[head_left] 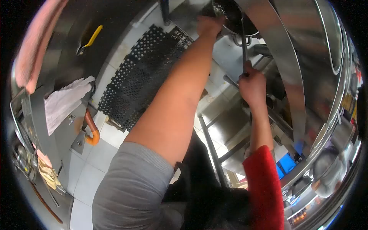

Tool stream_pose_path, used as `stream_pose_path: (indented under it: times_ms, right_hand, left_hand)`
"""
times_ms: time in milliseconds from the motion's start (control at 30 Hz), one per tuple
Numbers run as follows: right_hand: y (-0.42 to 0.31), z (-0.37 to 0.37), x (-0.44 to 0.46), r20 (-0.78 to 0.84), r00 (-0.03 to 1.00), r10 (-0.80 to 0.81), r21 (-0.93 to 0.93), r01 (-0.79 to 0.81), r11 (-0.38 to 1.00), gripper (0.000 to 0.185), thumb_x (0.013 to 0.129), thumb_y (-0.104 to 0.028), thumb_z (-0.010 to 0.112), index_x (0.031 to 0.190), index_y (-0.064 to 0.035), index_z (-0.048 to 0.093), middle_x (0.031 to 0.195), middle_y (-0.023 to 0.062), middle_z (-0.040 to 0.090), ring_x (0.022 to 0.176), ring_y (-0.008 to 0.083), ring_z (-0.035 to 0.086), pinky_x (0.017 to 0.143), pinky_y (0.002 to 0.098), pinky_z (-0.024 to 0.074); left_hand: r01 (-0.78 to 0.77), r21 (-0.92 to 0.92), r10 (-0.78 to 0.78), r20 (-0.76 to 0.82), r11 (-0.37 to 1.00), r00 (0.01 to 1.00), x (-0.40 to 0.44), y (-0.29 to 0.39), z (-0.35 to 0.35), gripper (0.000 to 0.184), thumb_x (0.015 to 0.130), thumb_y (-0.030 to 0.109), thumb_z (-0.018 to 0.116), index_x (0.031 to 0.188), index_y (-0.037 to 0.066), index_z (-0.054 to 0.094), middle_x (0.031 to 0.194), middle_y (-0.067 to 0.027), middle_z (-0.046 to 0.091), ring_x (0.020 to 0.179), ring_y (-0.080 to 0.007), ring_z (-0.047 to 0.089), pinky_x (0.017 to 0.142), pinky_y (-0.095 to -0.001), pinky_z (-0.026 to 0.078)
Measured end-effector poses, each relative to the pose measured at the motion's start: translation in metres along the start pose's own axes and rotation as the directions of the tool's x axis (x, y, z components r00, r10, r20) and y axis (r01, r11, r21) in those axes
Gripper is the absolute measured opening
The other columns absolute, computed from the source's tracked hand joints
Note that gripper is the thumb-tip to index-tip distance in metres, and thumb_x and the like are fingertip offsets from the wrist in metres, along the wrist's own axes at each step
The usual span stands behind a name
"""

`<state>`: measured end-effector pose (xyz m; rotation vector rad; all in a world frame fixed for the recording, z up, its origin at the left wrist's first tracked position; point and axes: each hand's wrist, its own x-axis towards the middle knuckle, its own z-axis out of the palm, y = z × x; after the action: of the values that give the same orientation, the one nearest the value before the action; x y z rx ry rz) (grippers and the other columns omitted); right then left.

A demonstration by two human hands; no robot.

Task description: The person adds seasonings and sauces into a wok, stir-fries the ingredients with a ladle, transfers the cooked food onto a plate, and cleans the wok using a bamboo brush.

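Note:
At the top, a dark round metal pot (pixel 250 28) with a loop handle is cut off by the frame edge. My left hand (pixel 210 25), slightly blurred, is closed at the pot's left rim; part of its grip is hidden. A long metal handle (pixel 244 51) runs down from inside the pot. My right hand (pixel 253 82) is wrapped round the lower end of this handle. The handle's far end is hidden in the pot, so its kind cannot be made out. My left arm has a grey sleeve, the right arm a red one.
A black perforated mat (pixel 142 76) lies on the tiled floor. A metal rack frame (pixel 211 143) stands below my right arm. To the left are a white cloth (pixel 67 101), an orange pipe (pixel 92 132) and a yellow handle (pixel 94 36). Curved shiny metal (pixel 283 61) rises at right.

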<state>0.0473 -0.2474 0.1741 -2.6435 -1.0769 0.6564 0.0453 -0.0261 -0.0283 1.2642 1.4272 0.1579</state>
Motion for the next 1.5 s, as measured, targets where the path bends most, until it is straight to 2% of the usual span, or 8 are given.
stream_pose_path:
  times_ms: [67, 167, 567, 700, 867, 1100, 1200, 1500]
  right_hand:
    - [-0.001, -0.009, -0.007, -0.035, 0.999, -0.032, -0.019, 0.031, 0.999, 0.048, 0.077, -0.007, 0.056, 0.123, 0.0051, 0.066, 0.088, 0.033, 0.066, 0.088, 0.0488, 0.067, 0.079, 0.0533, 0.0534]
    - [0.012, -0.009, -0.018, -0.063, 0.991, -0.121, 0.002, 0.121, 0.993, 0.05, 0.083, -0.008, 0.057, 0.131, 0.0048, 0.062, 0.089, 0.0315, 0.065, 0.079, 0.0421, 0.069, 0.072, 0.0427, 0.053]
    - [0.023, -0.013, -0.042, 0.2, 0.979, 0.032, 0.078, -0.048, 0.996, 0.052, 0.082, -0.009, 0.062, 0.133, 0.0022, 0.063, 0.06, 0.0125, 0.056, 0.056, 0.0155, 0.059, 0.056, 0.0331, 0.0466]
    - [0.005, -0.008, -0.043, 0.18, 0.978, 0.108, 0.138, -0.134, 0.981, 0.048, 0.077, -0.013, 0.061, 0.123, 0.0016, 0.069, 0.083, 0.0279, 0.069, 0.076, 0.0416, 0.07, 0.073, 0.0483, 0.0538]
    - [-0.023, -0.009, -0.045, 0.424, 0.807, 0.411, 0.486, -0.586, 0.649, 0.032, 0.084, -0.009, 0.064, 0.11, 0.0072, 0.069, 0.066, 0.0114, 0.062, 0.054, 0.0179, 0.059, 0.049, 0.0359, 0.0481]
    - [-0.004, 0.014, -0.093, 0.573, 0.77, 0.281, 0.76, -0.628, 0.168, 0.03, 0.088, -0.002, 0.059, 0.114, 0.0088, 0.066, 0.071, 0.0087, 0.059, 0.052, 0.0165, 0.053, 0.042, 0.0309, 0.0436]
    - [-0.013, 0.002, -0.134, 0.612, 0.773, 0.167, 0.785, -0.619, -0.014, 0.045, 0.088, 0.002, 0.055, 0.131, 0.0125, 0.054, 0.095, 0.0156, 0.063, 0.062, 0.0144, 0.056, 0.041, 0.0283, 0.0437]
    - [-0.079, -0.067, -0.214, 0.632, 0.774, 0.042, 0.775, -0.631, -0.039, 0.055, 0.088, 0.003, 0.052, 0.142, 0.0114, 0.047, 0.097, 0.0154, 0.064, 0.062, 0.0146, 0.054, 0.042, 0.0273, 0.0434]
  left_hand:
    - [0.042, -0.037, -0.041, 0.027, 0.998, 0.999, 0.0, 0.003, 0.015, 0.084, 0.073, 0.043, 0.081, 0.126, -0.016, 0.053, 0.126, -0.0288, 0.065, 0.118, -0.0358, 0.066, 0.1, -0.0407, 0.052]
    - [-0.212, -0.488, 0.132, -0.193, 0.847, 0.972, -0.023, -0.02, 0.021, 0.046, 0.071, 0.019, 0.077, 0.106, -0.008, 0.065, 0.106, -0.0266, 0.072, 0.102, -0.0383, 0.07, 0.088, -0.0411, 0.055]
    - [-0.106, -0.739, 0.08, -0.071, 0.665, 0.994, -0.106, -0.079, -0.023, 0.053, 0.072, -0.007, 0.07, 0.124, -0.001, 0.059, 0.11, -0.0141, 0.071, 0.097, -0.0277, 0.069, 0.085, -0.0394, 0.055]
    - [-0.039, -0.718, 0.052, -0.005, 0.695, 0.999, -0.118, -0.093, -0.04, 0.049, 0.072, -0.007, 0.069, 0.12, -0.001, 0.06, 0.11, -0.0138, 0.071, 0.095, -0.0266, 0.069, 0.085, -0.0388, 0.055]
    - [0.011, -0.73, 0.022, 0.037, 0.684, 0.999, -0.123, -0.111, -0.057, 0.048, 0.074, -0.008, 0.068, 0.12, 0.0, 0.06, 0.108, -0.0129, 0.071, 0.094, -0.025, 0.069, 0.084, -0.0373, 0.055]
    - [-0.036, -0.656, 0.047, 0.0, 0.754, 0.999, -0.154, -0.12, -0.097, 0.048, 0.074, -0.008, 0.067, 0.121, -0.001, 0.061, 0.107, -0.011, 0.072, 0.094, -0.0231, 0.069, 0.085, -0.0362, 0.054]
    - [-0.062, -0.624, 0.075, -0.006, 0.779, 0.997, -0.181, -0.119, -0.127, 0.044, 0.074, -0.007, 0.066, 0.117, -0.002, 0.064, 0.105, -0.0102, 0.072, 0.093, -0.0226, 0.069, 0.084, -0.0357, 0.053]
    - [-0.083, -0.54, 0.029, -0.108, 0.838, 0.994, -0.274, -0.103, -0.221, 0.042, 0.073, -0.007, 0.064, 0.115, -0.001, 0.067, 0.106, -0.0094, 0.072, 0.097, -0.0209, 0.069, 0.085, -0.0339, 0.053]
